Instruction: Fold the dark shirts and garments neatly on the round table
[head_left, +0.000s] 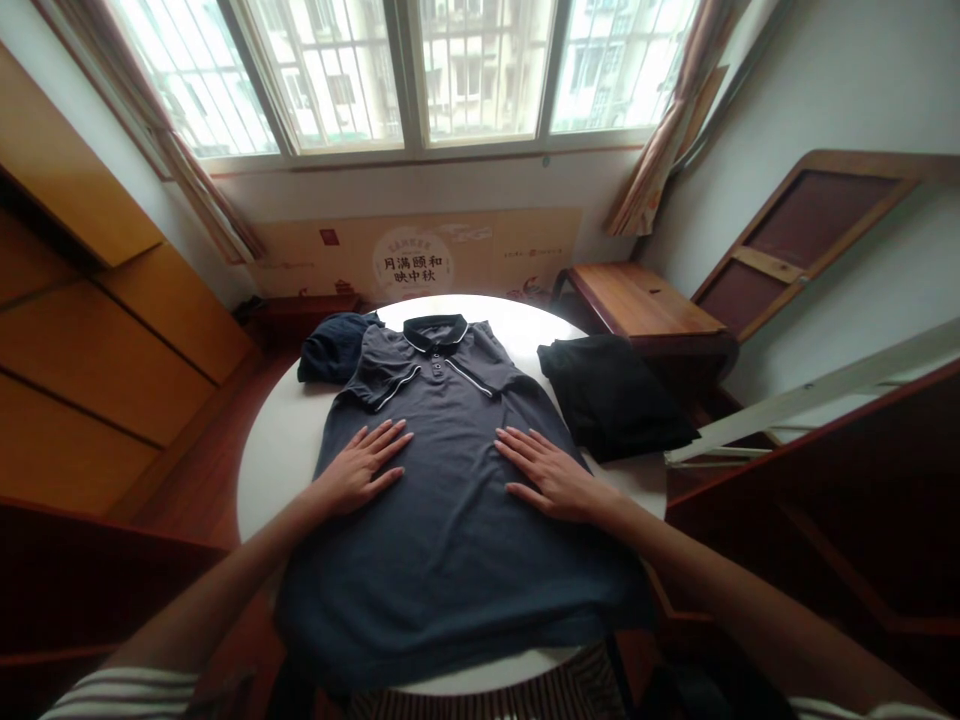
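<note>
A dark grey-blue polo shirt (450, 530) lies spread face up, its black collar with white edging toward the window. Both short sleeves are turned inward over the chest. My left hand (365, 467) rests flat on the left side of the shirt, fingers stretched out. On the right side, my right hand (549, 472) lies flat too, with its fingers apart. Neither hand grips the cloth. Some soft creases run between and below the hands. The shirt's hem reaches over the near edge of the round white table (274, 455).
A bundled navy garment (334, 347) sits at the table's far left, touching the shirt. Folded black cloth (611, 395) lies at the right, overhanging the rim. Beyond stand a wooden side table (645, 300) and a printed cardboard panel (480, 250) under the window. Orange-brown cabinets (112, 350) line the left.
</note>
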